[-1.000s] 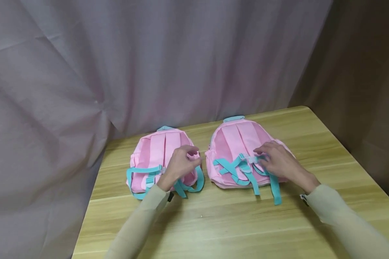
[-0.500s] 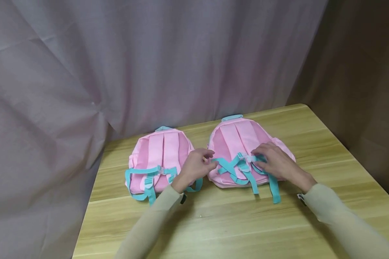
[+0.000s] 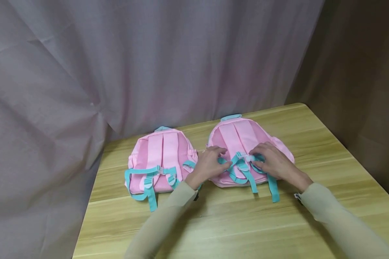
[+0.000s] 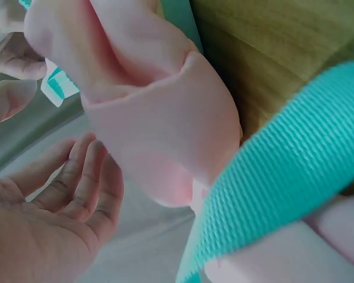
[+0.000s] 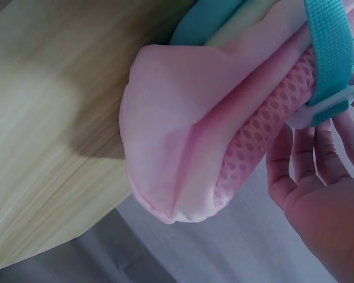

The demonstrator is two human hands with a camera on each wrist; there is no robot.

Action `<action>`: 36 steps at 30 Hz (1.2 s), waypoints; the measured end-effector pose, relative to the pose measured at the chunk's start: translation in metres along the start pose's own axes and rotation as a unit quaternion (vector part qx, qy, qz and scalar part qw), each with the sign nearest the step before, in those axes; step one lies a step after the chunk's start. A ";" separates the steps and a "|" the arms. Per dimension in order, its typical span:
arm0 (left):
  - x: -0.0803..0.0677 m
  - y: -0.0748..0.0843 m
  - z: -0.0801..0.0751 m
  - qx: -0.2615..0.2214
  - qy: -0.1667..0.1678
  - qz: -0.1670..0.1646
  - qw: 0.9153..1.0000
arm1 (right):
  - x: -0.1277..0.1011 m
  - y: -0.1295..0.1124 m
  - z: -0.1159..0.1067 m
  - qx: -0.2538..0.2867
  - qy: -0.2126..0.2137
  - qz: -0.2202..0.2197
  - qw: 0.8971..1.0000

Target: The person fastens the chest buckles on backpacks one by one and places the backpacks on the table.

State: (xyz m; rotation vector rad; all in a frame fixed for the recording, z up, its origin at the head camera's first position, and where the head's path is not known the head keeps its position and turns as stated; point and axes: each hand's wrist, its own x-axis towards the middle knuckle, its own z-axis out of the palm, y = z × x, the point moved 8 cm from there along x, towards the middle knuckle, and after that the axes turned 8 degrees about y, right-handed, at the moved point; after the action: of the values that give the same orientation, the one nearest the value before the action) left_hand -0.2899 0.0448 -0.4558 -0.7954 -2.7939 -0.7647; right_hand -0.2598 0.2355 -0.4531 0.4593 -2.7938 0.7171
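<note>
Two pink backpacks with turquoise straps lie back side up on the table. Over the left part of the right backpack [image 3: 225,135] hovers my left hand [image 3: 210,163], thumb and fingers apart. The left wrist view shows that hand [image 4: 65,200] with loosely bent fingers and nothing between them. My right hand [image 3: 275,162] is at the middle of the same backpack, where its fingertips pinch a whitish plastic strap buckle [image 3: 247,157]. In the right wrist view its fingers [image 5: 336,153] reach behind a turquoise strap [image 5: 330,53], and the fingertips are partly hidden.
The left backpack [image 3: 155,144] lies beside the right one, its straps [image 3: 150,196] trailing onto the wooden table [image 3: 233,223]. A grey curtain [image 3: 168,64] hangs behind the table, and a brown curtain [image 3: 360,72] hangs on the right.
My left hand has moved right, from over the left backpack to the left part of the right one. My right hand has stayed at the buckle. The view has shifted slightly.
</note>
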 end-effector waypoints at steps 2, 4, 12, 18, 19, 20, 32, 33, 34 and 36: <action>0.002 0.003 0.003 0.008 -0.006 -0.004 1.000 | -0.001 0.001 0.001 0.002 0.001 0.001 1.000; 0.005 0.004 0.005 0.012 -0.010 -0.006 1.000 | -0.001 0.002 0.001 0.004 0.001 0.003 1.000; 0.019 0.015 0.009 -0.013 -0.013 0.026 0.999 | 0.002 0.003 0.001 0.005 0.001 0.007 1.000; 0.023 0.021 0.017 -0.029 -0.032 0.039 0.998 | 0.002 0.003 0.001 0.006 -0.005 0.013 1.000; 0.023 0.021 0.017 -0.030 -0.031 0.040 0.998 | 0.002 0.004 0.001 0.006 -0.006 0.014 1.000; 0.024 0.022 0.018 -0.030 -0.030 0.043 0.998 | 0.002 0.004 0.001 0.007 -0.006 0.015 1.000; 0.026 0.026 0.019 -0.037 -0.016 0.063 0.997 | 0.001 0.005 0.001 0.017 -0.012 0.021 1.000; 0.026 0.026 0.019 -0.039 -0.017 0.060 0.997 | 0.001 0.005 0.000 0.017 -0.012 0.022 1.000; 0.026 0.025 0.020 -0.042 -0.018 0.056 0.997 | 0.001 0.006 0.000 0.017 -0.012 0.023 1.000; 0.026 0.024 0.020 -0.050 -0.020 0.049 0.997 | 0.000 0.006 -0.001 0.019 -0.011 0.023 0.999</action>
State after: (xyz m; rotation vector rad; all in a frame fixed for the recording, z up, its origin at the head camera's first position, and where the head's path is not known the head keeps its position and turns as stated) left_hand -0.2989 0.0847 -0.4556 -0.9668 -2.7463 -0.8854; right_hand -0.2617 0.2412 -0.4548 0.4126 -2.8248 0.7796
